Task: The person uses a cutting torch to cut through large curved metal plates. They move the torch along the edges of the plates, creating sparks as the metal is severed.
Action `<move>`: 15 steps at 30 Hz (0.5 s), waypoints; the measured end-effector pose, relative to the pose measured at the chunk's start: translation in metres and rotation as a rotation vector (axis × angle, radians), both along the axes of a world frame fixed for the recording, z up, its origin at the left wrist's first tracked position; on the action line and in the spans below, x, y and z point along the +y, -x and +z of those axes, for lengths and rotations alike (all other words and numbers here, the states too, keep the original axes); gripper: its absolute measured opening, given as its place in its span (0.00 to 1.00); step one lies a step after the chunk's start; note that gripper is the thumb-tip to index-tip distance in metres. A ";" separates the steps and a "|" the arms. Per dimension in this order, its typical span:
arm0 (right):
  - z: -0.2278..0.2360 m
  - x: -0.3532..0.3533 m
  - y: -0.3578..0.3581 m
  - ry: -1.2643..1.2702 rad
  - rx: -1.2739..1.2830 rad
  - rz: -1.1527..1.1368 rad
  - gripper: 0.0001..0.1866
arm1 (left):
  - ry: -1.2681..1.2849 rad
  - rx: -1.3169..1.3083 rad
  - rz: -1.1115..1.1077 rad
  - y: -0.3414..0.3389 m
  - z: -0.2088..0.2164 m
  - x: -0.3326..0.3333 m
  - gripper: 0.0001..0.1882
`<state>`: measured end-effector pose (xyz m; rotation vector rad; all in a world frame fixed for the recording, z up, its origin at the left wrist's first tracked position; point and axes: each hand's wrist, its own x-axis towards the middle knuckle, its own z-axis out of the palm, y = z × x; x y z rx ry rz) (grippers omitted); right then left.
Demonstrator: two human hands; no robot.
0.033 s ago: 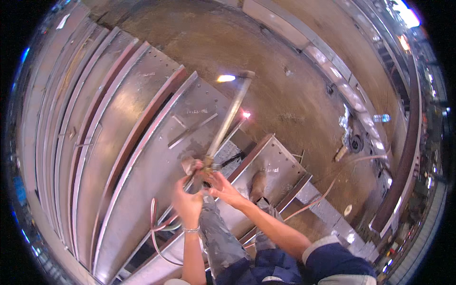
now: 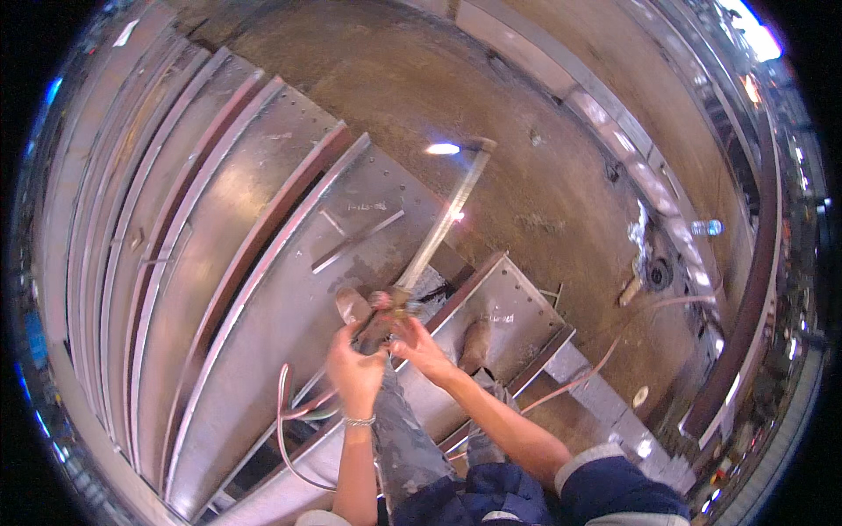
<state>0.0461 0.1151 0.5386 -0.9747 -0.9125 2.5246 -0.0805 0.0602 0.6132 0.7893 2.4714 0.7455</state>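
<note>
I hold a long gas torch (image 2: 443,215) low over the steel beams. A bright white-blue flame (image 2: 443,149) burns leftward from its bent tip. My left hand (image 2: 357,366) is curled round the rear of the torch, partly blurred. At the valve end, the fingers of my right hand (image 2: 424,353) close on a knob, whose details are smeared by motion. Red and green hoses (image 2: 303,410) curve away at lower left. Beneath the torch lies a wide steel beam (image 2: 289,280) with a loose flat bar (image 2: 358,241) on it.
Several more steel beams (image 2: 224,175) stand side by side at left. My boots (image 2: 475,344) rest among the beams. Brown floor (image 2: 386,79) stretches beyond. Farther right are a long beam (image 2: 618,131), a plastic bottle (image 2: 706,228), a dark round object (image 2: 658,272) and a hose (image 2: 601,359).
The torch tip and its flame have swung a little to the right. The flame has turned from yellowish to whiter blue. Both hands stay at the torch's valve end.
</note>
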 end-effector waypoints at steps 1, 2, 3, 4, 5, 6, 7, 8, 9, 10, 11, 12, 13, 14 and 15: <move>0.008 0.007 -0.010 0.027 -0.101 -0.087 0.47 | -0.027 0.037 -0.031 -0.019 0.006 0.010 0.29; 0.014 0.014 -0.018 -0.062 0.037 -0.152 0.44 | -0.015 -0.036 -0.032 -0.037 0.011 0.018 0.25; 0.022 0.019 -0.026 -0.015 0.058 -0.172 0.42 | -0.074 -0.066 -0.052 -0.053 0.016 0.026 0.22; 0.029 0.022 -0.035 0.020 0.086 -0.205 0.40 | -0.026 -0.082 -0.097 -0.067 0.020 0.032 0.19; 0.034 0.026 -0.041 0.046 0.141 -0.248 0.38 | -0.027 -0.064 -0.157 -0.078 0.022 0.040 0.17; 0.039 0.029 -0.049 0.141 0.182 -0.328 0.33 | -0.097 -0.056 -0.196 -0.088 0.023 0.046 0.16; 0.041 0.031 -0.055 0.138 0.219 -0.386 0.29 | -0.128 -0.058 -0.216 -0.095 0.024 0.052 0.15; 0.042 0.036 -0.062 0.141 0.166 -0.404 0.27 | -0.111 -0.090 -0.249 -0.101 0.023 0.058 0.15; 0.041 0.039 -0.069 0.108 0.191 -0.429 0.25 | -0.122 -0.106 -0.287 -0.107 0.022 0.062 0.16; 0.038 0.039 -0.070 0.090 0.193 -0.487 0.22 | -0.086 -0.124 -0.315 -0.110 0.020 0.068 0.17; 0.034 0.044 -0.074 0.070 0.143 -0.434 0.20 | -0.072 -0.126 -0.346 -0.112 0.020 0.075 0.18; 0.027 0.050 -0.073 0.109 0.090 -0.458 0.20 | -0.041 -0.144 -0.379 -0.113 0.020 0.081 0.20; 0.021 0.055 -0.070 0.097 0.057 -0.494 0.21 | -0.074 -0.074 -0.405 -0.112 0.022 0.088 0.21; 0.017 0.059 -0.068 0.099 0.080 -0.501 0.22 | -0.091 -0.019 -0.427 -0.110 0.026 0.094 0.23; 0.013 0.063 -0.066 0.072 0.074 -0.527 0.22 | -0.051 0.009 -0.463 -0.106 0.031 0.099 0.25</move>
